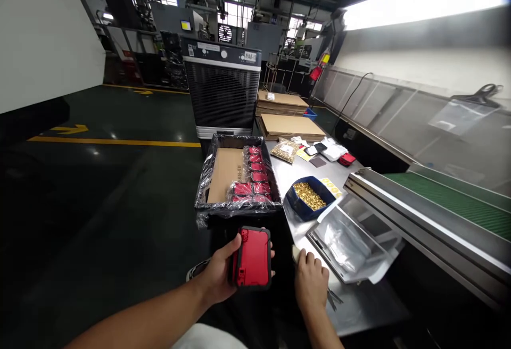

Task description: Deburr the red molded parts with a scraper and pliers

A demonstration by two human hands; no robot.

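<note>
My left hand (217,274) grips a red and black case (251,257) by its sides, held face up over the floor beside the table. My right hand (310,280) rests on the metal table's (359,306) near edge with its fingers curled down, next to a stack of clear plastic bags (343,242) and close to a small pale object (296,254); whether it holds anything is hidden. Beyond my hands stands a plastic-lined cardboard box (223,168) with several more red cases (255,176) packed along its right side.
A blue bin of small brass parts (309,196) sits on the table behind the bags. Farther back lie a bag of parts (284,151), a phone (316,148) and flat cartons (289,125). A green conveyor (451,200) runs on the right. A large fan unit (221,88) stands behind the box.
</note>
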